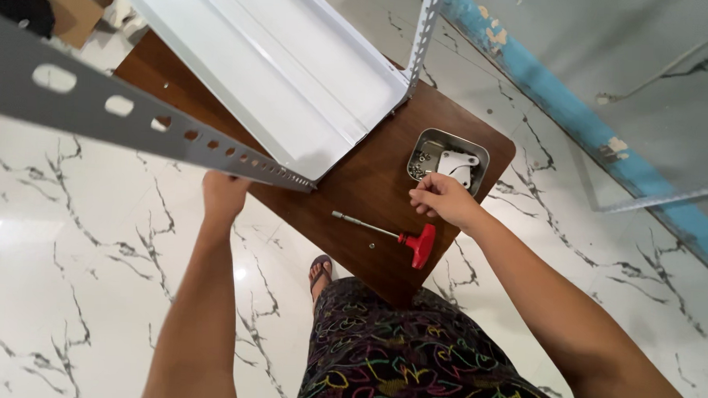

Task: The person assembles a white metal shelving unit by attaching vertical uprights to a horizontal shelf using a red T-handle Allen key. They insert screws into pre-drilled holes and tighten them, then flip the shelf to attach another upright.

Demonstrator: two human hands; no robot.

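Left hand (224,193) grips the lower end of the slotted grey angle bar (134,122), fingers wrapped under it. Right hand (443,197), fingertips pinched together, sits at the near rim of the metal tray (420,146) of small hardware; what it pinches can't be told. Red-handled T-wrench (400,238) lies just below on the wooden table (355,183).

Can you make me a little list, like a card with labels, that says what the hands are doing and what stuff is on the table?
left hand: holds the grey slotted metal bar from below
right hand: fingertips pinched at the edge of the metal tray
metal tray: small, square, holds screws and a white plastic piece
T-handle driver: red handle, lying on the wooden table, untouched
white shelf panel: rests on the table, joined to the bars
floor: white marble pattern
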